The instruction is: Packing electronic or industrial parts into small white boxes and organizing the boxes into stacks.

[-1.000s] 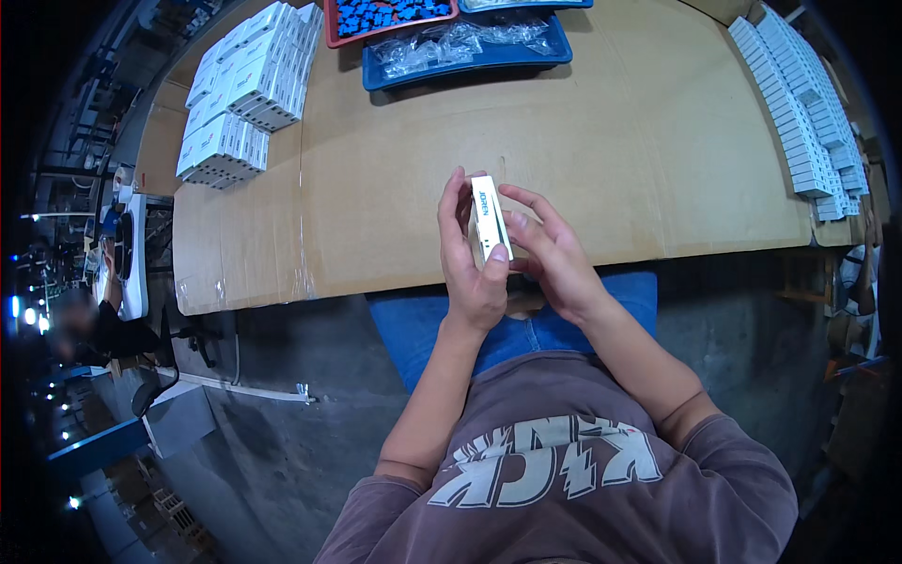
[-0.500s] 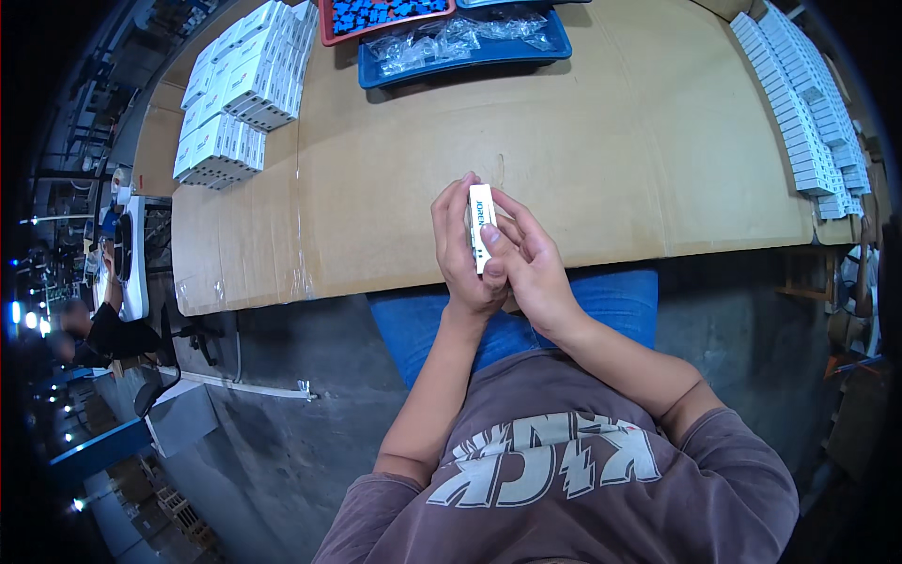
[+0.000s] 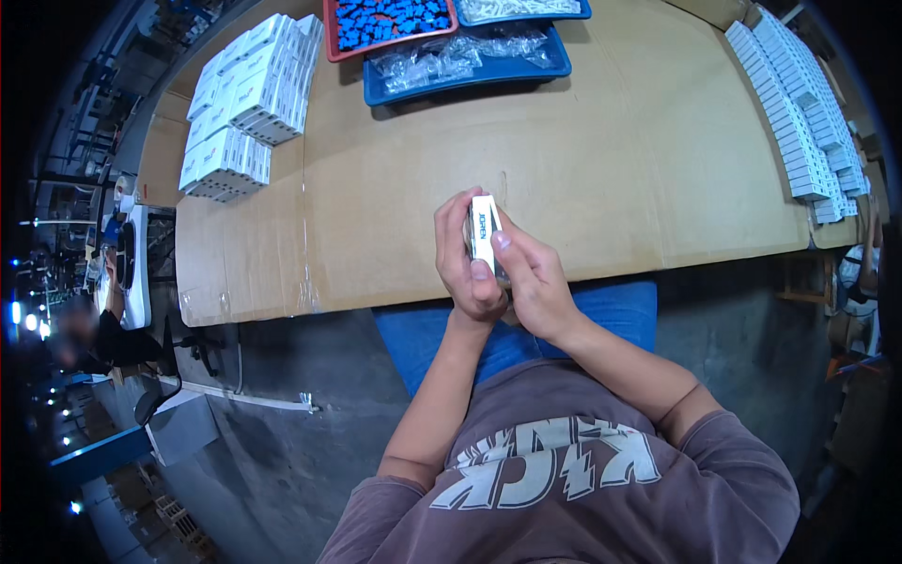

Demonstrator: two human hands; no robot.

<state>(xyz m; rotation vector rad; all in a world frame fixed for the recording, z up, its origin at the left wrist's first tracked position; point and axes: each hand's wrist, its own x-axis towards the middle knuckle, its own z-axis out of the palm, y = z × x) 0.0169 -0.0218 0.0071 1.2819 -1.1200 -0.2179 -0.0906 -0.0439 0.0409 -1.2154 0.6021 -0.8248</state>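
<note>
A small white box (image 3: 483,226) with dark print stands on end between my two hands, over the near part of the table. My left hand (image 3: 462,258) wraps its left side, with the thumb lying on the lower end of the box. On the other side, my right hand (image 3: 536,282) is closed round it, thumb against the right edge. The palms nearly meet below the box, and the fingers behind it are partly hidden.
Stacked white boxes (image 3: 235,108) stand at the far left, and long rows of small white boxes (image 3: 789,117) line the far right. At the back are a red tray (image 3: 332,38) of blue pieces, a blue tray (image 3: 470,87) of clear plastic bags and another blue tray (image 3: 584,11) of white pieces. A person (image 3: 122,338) sits at the left.
My left thumb has moved onto the lower end of the box and my right thumb has shifted to its right edge. The whole scene sits slightly lower in view.
</note>
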